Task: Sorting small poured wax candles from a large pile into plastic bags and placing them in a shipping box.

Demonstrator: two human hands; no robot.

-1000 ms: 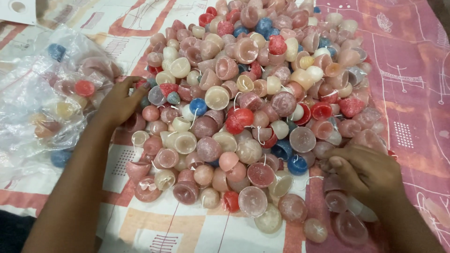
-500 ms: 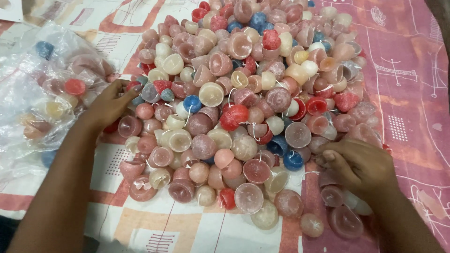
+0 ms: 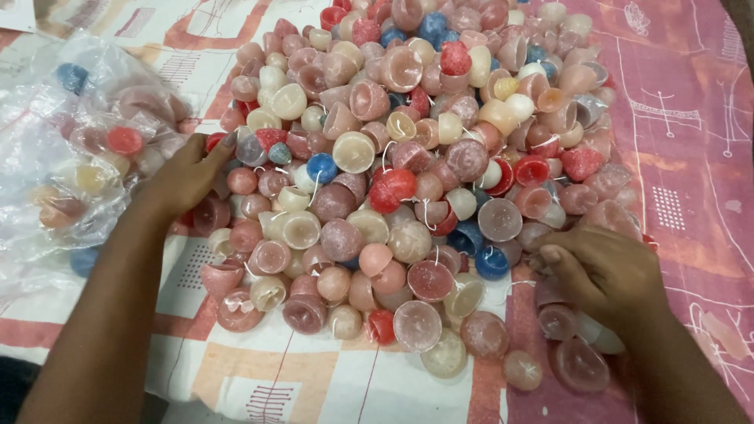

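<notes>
A big heap of small wax candles in pink, cream, red and blue, each with a white wick, lies on a patterned cloth. My left hand rests on the heap's left edge, fingers spread over pink candles, beside a clear plastic bag. My right hand lies at the heap's lower right with fingers curled among the pink candles there; whether they grip one is hidden.
The plastic bag at the left holds several more candles. Loose pink candles lie at the heap's near right edge. Bare cloth shows at the right and along the near edge.
The view has shifted slightly. My left hand slid a little up along the heap's left edge. My right hand stayed at the lower right, fingers working among the candles.
</notes>
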